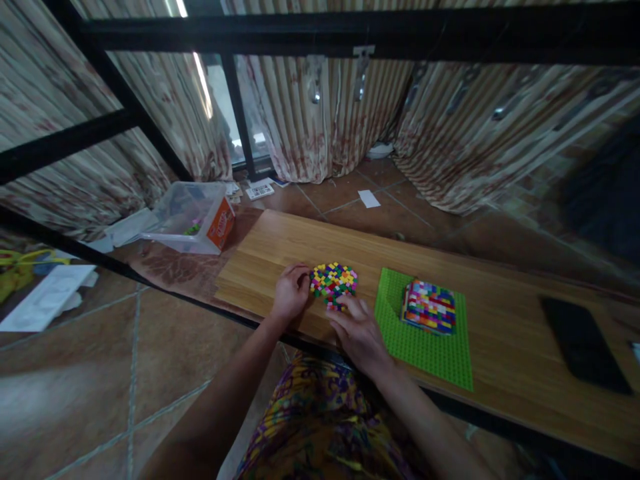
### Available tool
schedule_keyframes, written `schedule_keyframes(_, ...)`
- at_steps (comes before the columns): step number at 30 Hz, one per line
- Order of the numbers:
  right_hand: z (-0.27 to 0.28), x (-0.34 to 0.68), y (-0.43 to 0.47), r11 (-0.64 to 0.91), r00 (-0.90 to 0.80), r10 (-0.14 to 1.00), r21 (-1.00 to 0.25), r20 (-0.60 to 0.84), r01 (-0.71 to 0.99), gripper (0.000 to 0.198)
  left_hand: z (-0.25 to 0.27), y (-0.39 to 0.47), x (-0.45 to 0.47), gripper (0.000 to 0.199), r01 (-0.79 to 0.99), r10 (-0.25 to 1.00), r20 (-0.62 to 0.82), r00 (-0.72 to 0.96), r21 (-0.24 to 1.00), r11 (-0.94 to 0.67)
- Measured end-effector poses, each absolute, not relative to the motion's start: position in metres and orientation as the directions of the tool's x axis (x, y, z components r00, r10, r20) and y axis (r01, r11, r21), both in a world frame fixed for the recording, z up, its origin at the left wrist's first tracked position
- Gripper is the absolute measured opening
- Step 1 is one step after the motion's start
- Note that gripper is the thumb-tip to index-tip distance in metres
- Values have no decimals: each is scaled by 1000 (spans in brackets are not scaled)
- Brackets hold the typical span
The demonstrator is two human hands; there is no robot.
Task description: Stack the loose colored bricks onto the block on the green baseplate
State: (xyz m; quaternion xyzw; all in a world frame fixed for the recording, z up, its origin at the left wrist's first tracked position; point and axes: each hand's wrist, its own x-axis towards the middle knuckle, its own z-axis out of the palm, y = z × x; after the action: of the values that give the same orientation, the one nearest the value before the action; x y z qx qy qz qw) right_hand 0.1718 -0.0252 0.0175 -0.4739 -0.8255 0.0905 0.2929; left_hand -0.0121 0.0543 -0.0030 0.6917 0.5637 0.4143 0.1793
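Observation:
A flat heap of small, multi-coloured toy bricks [334, 279] lies on the wooden table. My left hand [293, 292] rests at the heap's left edge, its fingers curled in towards the thumb; whatever they hold, if anything, is hidden. At the near right edge of the heap, my right hand [361, 333] reaches in with its fingers stretched and apart from the thumb, touching the bricks there. To its right is a green studded baseplate [420, 353]. On that plate stands a low, rounded block built of many-coloured bricks [430, 307], touched by neither hand.
A clear plastic box [183, 223] with an orange label and a few pieces inside stands beyond the table's left end. A dark flat phone-like slab [585, 343] lies on the wooden table [505, 327] at right. A black metal bar [320, 33] crosses above; curtains hang behind.

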Motion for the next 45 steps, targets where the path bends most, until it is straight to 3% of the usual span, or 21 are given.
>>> schedule_keyframes(13, 15, 163, -4, 546, -425, 833, -399, 355, 737, 17, -3, 56, -13, 17, 627, 928, 373, 12, 720, -298)
schedule_keyframes(20, 46, 178, -29, 384, -168, 916, -673, 365, 632, 14, 0, 58, -15, 18, 634, 930, 367, 14, 716, -292)
schedule_keyframes(25, 54, 224, -52, 195, 112, 940, -779, 321, 596, 15, -2, 59, -18, 20, 646, 928, 369, 45, 698, -309)
schedule_keyframes(32, 44, 302, -57, -101, 545, 817, -885, 187, 455, 24, -2, 62, -20, 20, 667, 926, 372, 65, 674, -317)
schedule_keyframes(45, 23, 347, -4, -18, 638, 768, -994, 54, 106, 24, -2, 66, -22, 23, 719, 905, 413, 102, 597, -354)
